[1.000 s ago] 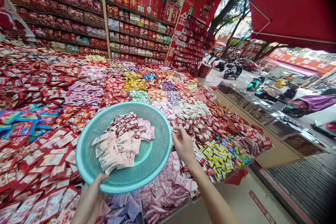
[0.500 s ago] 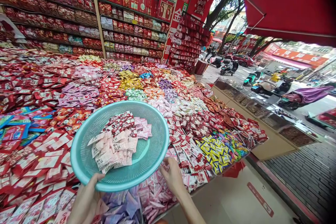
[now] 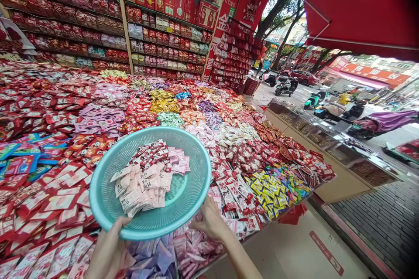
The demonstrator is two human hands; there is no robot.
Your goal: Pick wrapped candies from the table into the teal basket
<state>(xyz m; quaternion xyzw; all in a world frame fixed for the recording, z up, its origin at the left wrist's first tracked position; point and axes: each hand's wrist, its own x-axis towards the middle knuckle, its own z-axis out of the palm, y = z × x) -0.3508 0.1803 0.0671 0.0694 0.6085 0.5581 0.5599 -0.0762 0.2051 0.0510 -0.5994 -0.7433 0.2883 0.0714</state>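
Observation:
A round turquoise plastic basket (image 3: 193, 213) is held tilted above the candy display. Inside lie pale pink packets (image 3: 144, 187) with dark lettering, red-and-white packets (image 3: 152, 154) and a few pinker packets (image 3: 179, 161). My left hand (image 3: 109, 242) grips the near-left rim, thumb over the edge and the other fingers hidden underneath. By the lower right of the rim, my right hand (image 3: 211, 222) has its fingers stretched out and holds nothing I can see. Below it are pink packets (image 3: 193, 244), with purple packets (image 3: 153, 257) to their left.
Heaps of wrapped sweets (image 3: 65, 192) cover the wide display. Shelves (image 3: 170, 39) of packets and red boxes stand behind. On the right are glass-topped bins (image 3: 314, 137), a tiled floor (image 3: 288, 253) and parked scooters (image 3: 337, 109) outside. A red awning (image 3: 363, 13) hangs above.
My right hand has come off the basket rim and shifted slightly, its fingers opening out. The basket stays almost in place in my left hand.

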